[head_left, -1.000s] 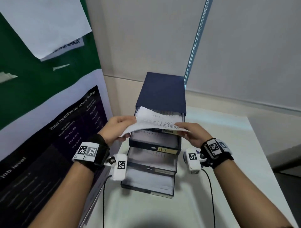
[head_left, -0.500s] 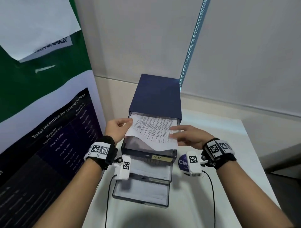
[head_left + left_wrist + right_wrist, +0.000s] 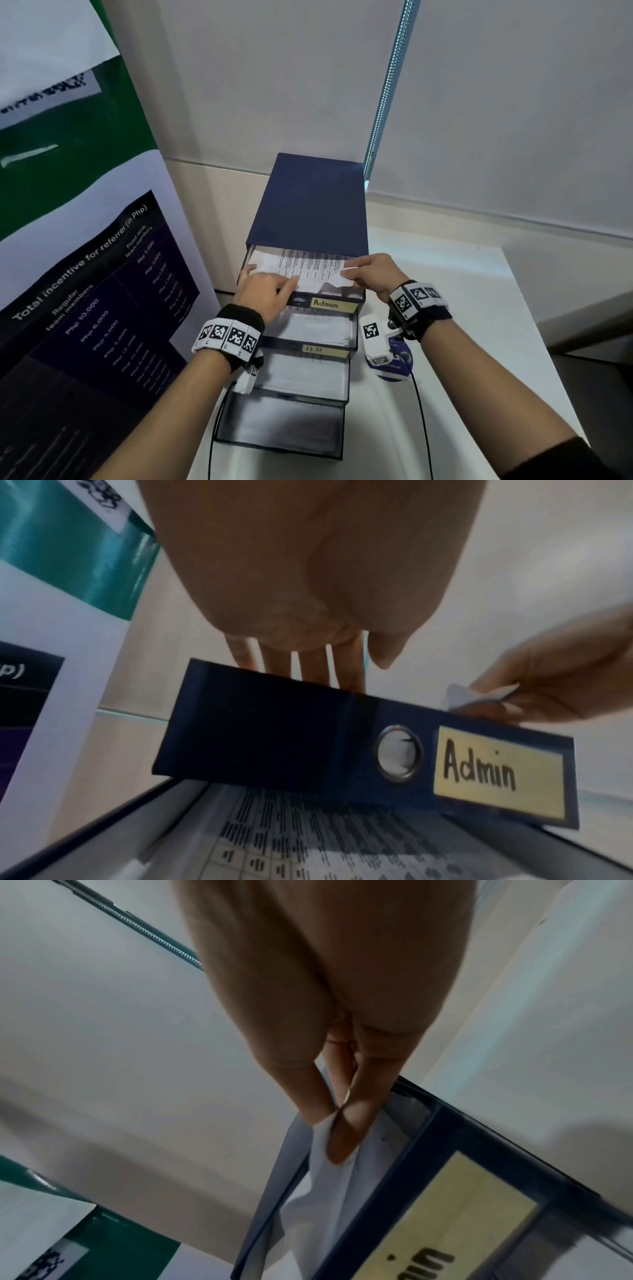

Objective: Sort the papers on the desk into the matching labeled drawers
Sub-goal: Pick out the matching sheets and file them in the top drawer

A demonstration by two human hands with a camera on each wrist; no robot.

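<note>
while lying half inside the pulled-out admin drawer (image 3: 325,303), printed paper (image 3: 308,269) pinched at its near corner between thumb and fingers of right hand (image 3: 375,274). left of that, left hand (image 3: 262,291) flat on the sheet, fingers straight, pressing. just below both hands, hr drawer (image 3: 322,349) open too.

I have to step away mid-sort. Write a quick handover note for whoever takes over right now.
Left hand: open, fingers flat, pressing the printed sheet down into the Admin drawer.
Right hand: pinches the sheet's curled near-right corner.
Drawer unit stands on the white desk, all four drawers pulled out in steps; the HR drawer below already holds papers.
Done: the sheet lies mostly inside Admin.
Left: flatten the corner, let go, probably close the drawers. No further loose papers are in view.
</note>
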